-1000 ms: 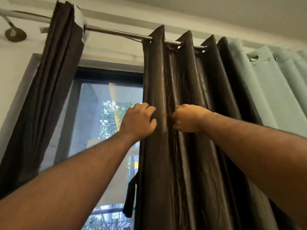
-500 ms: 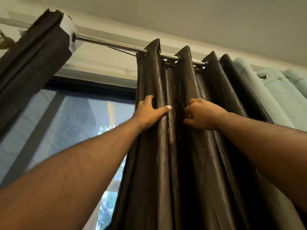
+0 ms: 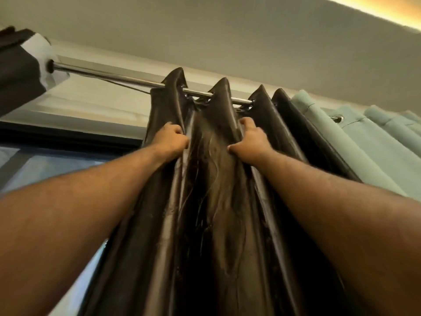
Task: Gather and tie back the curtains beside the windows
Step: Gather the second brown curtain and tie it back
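- Head view: the left hand (image 3: 172, 139) is high on the dark curtain (image 3: 214, 201), its fingers curled into one fold near the curtain's left edge and holding it.
- The right hand (image 3: 251, 143) grips another fold, fingers bent over the cloth and thumb pointing toward the left hand; one loose pleat lies between the two sets of fingers.
- I judge that both hands hold so high, just under the rod (image 3: 127, 78), because there the rings slide most easily, so the folds can be pushed together.
- Beyond the right fingers hangs a pale green curtain (image 3: 364, 137); beyond the left fingers are the window (image 3: 45, 165) and another dark bundle (image 3: 16, 65) on the rod's end.
- Above the fingers is a plain ceiling (image 3: 205, 30) with warm light at one corner.
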A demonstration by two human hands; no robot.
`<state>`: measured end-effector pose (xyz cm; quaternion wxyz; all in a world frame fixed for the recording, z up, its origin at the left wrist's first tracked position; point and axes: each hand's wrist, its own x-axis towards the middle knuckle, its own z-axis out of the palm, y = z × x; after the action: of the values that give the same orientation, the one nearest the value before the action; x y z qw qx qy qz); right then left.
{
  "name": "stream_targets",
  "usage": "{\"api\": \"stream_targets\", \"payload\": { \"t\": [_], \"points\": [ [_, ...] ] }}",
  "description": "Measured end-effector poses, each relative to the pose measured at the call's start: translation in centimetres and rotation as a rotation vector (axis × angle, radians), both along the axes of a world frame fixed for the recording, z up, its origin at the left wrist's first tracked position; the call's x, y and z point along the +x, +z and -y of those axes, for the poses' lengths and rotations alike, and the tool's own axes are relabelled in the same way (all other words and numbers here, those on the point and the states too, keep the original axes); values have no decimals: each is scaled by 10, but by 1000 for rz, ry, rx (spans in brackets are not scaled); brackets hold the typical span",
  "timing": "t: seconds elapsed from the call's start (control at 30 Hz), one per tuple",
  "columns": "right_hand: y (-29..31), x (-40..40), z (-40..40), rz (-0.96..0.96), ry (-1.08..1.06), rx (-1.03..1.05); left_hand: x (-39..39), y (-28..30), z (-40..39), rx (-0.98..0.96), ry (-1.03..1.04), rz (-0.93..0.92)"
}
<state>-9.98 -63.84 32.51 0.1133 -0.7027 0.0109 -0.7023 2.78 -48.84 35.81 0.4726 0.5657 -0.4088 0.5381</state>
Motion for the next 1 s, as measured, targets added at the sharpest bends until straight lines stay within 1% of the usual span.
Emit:
{"api": "stream_targets", "payload": {
  "t": [0.03,0.1,0.17,0.27,0.37,0.43,0.5,0.57,0.63,0.67,0.7,0.73,0.8,0.83,0.87,0.9,0.93,1.0],
  "points": [
    [2,2,4,-1,85,-6,-4,2,3,7,-19,2],
    [4,6,13,5,216,-23,-11,4,9,6,-132,-13],
    [9,3,27,35,291,-35,-27,6,25,33,-229,-18],
    [17,-10,53,67,295,-38,-62,4,67,117,-373,18],
    [21,-31,82,113,244,-29,-94,3,116,229,-430,51],
    [25,-41,101,134,252,-25,-105,5,144,275,-446,50],
    [27,-47,120,80,380,-34,-110,10,166,237,-463,46],
    [30,-52,133,-14,585,-63,-114,14,179,124,-467,46],
    [33,-59,141,-45,798,-84,-113,20,186,42,-470,70],
    [34,-62,144,-18,856,-80,-112,22,189,34,-463,99],
    [37,-64,147,40,860,-70,-112,23,192,43,-423,134],
    [41,-65,151,120,797,-56,-112,24,194,50,-344,170],
    [47,-70,157,268,550,-36,-110,26,198,42,-160,200],
    [46,-72,159,312,429,-25,-107,27,197,40,-99,192],
    [46,-74,161,327,352,-17,-105,30,196,35,-54,197],
    [43,-74,161,306,329,-25,-102,33,192,13,-4,206],
    [39,-70,160,261,346,-45,-99,35,188,-20,57,224],
    [30,-57,154,136,449,-70,-98,35,174,-88,165,231]
  ]
}}
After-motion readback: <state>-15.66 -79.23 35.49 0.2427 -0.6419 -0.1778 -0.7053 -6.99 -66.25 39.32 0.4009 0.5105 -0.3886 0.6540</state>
